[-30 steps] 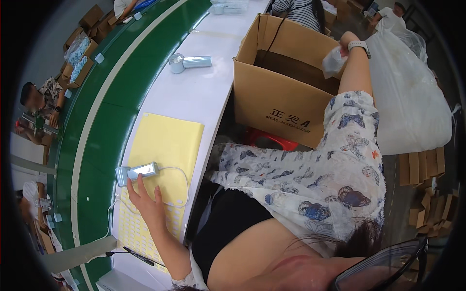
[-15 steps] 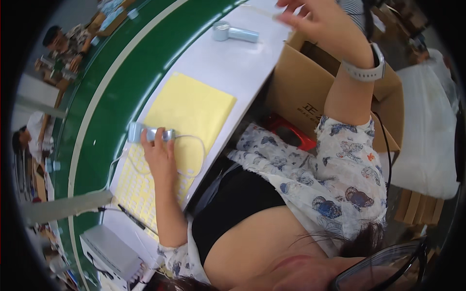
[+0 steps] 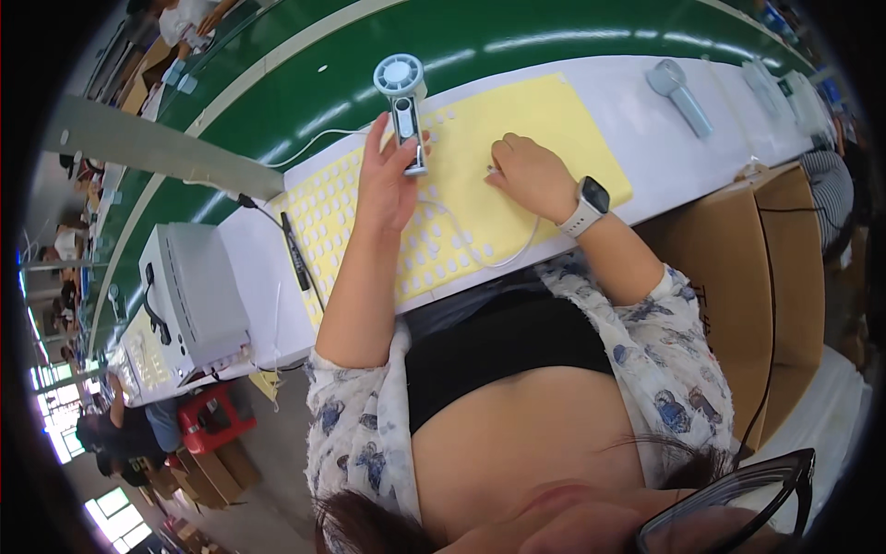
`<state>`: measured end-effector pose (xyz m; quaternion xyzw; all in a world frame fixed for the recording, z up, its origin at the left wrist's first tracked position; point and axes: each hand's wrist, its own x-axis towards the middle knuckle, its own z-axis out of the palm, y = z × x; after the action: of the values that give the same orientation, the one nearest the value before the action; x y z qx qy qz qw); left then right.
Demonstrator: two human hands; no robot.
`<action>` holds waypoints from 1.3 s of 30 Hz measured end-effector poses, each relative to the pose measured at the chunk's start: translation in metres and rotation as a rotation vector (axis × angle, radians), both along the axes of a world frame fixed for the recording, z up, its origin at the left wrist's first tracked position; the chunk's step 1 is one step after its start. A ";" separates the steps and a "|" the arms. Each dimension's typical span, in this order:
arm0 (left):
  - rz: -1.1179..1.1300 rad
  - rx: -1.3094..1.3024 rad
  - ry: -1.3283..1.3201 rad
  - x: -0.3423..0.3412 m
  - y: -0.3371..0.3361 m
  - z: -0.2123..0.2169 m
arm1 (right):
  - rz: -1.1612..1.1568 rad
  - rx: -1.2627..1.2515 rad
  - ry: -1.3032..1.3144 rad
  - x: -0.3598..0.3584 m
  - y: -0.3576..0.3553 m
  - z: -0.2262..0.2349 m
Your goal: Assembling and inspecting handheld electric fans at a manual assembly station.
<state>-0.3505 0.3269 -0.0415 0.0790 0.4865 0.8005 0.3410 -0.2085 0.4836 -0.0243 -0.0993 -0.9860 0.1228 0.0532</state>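
A light-blue handheld fan (image 3: pixel 400 78) with a round, slotted head stands roughly upright in my left hand (image 3: pixel 392 180), whose fingers wrap its handle. My right hand (image 3: pixel 532 175), with a watch on its wrist, is pinched above the yellow sheet (image 3: pixel 517 111), a short way right of the fan. A small pale tip pokes out from its fingers, and a white cable (image 3: pixel 494 263) loops toward that hand from below the left one. Under my left forearm the sheet carries rows of small white pieces (image 3: pixel 337 208).
A second light-blue fan (image 3: pixel 681 100) lies at the table's right. Beyond the table runs a green conveyor belt (image 3: pixel 489 42). An open cardboard box (image 3: pixel 711 277) stands at the right edge; a grey metal box (image 3: pixel 198 291) and black pen (image 3: pixel 295 249) are on the left.
The fan was lying under my left hand; now that hand holds it upright. My right hand came from above the cardboard box to the yellow sheet. The whole view has turned.
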 end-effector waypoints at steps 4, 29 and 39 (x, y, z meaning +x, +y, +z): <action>-0.162 0.224 -0.159 0.003 -0.016 0.006 | 0.098 -0.253 0.004 -0.003 0.001 0.002; 0.020 0.156 0.266 0.057 -0.008 0.011 | -0.162 -1.428 0.007 0.033 -0.061 0.020; -0.048 0.205 0.292 0.052 -0.009 0.010 | -0.056 -1.371 0.029 0.032 -0.058 0.007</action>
<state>-0.2980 0.3174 -0.0315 0.2403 0.4447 0.8176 0.2759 -0.1770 0.4257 -0.0174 -0.1345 -0.6817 0.7192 -0.0056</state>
